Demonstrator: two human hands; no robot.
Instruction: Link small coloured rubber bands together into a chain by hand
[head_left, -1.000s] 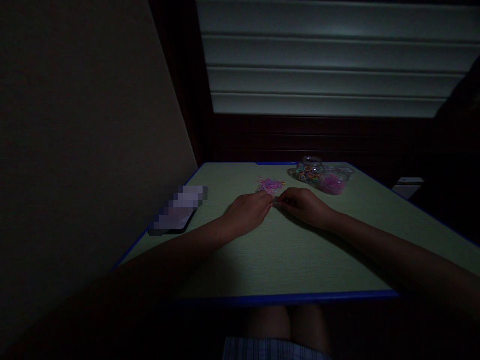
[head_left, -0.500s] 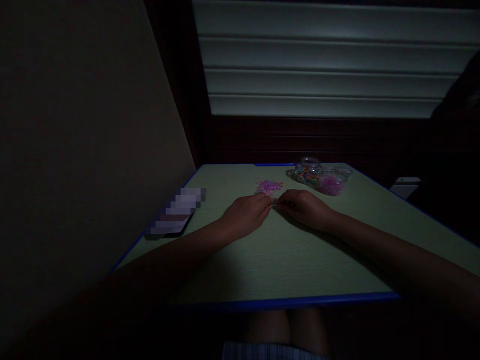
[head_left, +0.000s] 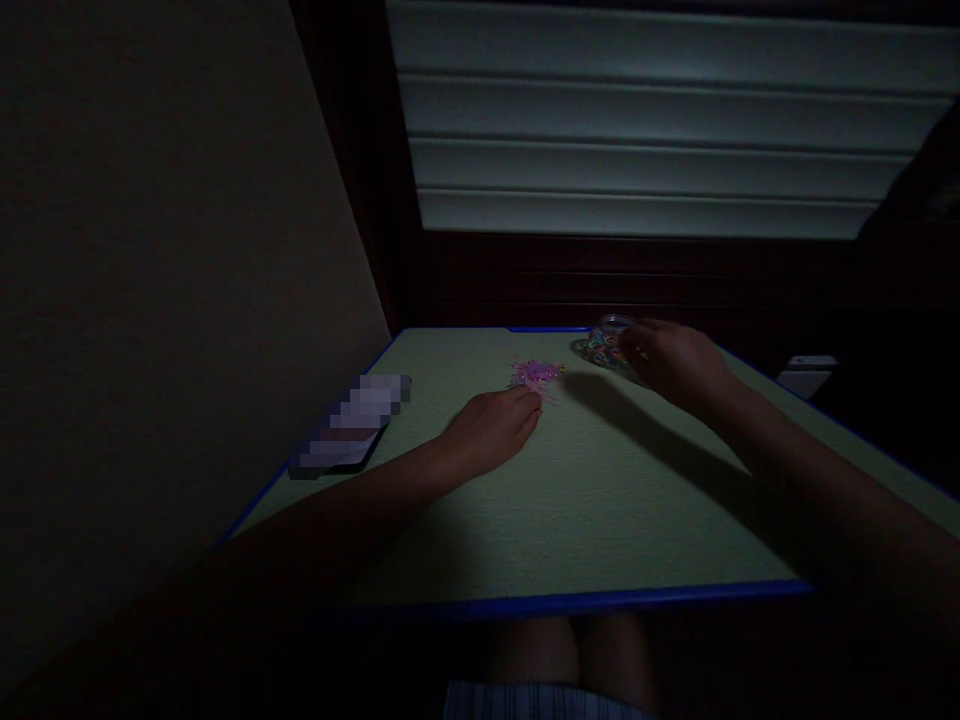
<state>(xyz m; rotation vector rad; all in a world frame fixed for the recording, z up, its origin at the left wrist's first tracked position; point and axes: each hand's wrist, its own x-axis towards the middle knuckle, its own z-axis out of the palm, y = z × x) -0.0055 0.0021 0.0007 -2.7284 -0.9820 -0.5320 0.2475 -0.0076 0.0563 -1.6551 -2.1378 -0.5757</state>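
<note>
My left hand rests on the green table, its thumb and fingers pinched together. Whatever lies between those fingertips is too small and dark to make out. Just beyond them is a loose heap of small pink and purple pieces, with a few yellow ones at its right edge. My right hand is raised at the clear jar of coloured bands. Its fingers are loosely curved and apart, with nothing visible in them. The second jar, with pink pieces, is hidden behind this hand.
A dark flat device, partly pixelated, lies near the table's left edge. The table has a blue rim. A wall rises on the left. A pale object stands beyond the right edge. The room is dim.
My right hand has left the left fingertips and moved right and away from me, up to the jars, covering the pink one. My left hand has stayed in place, still pinched.
</note>
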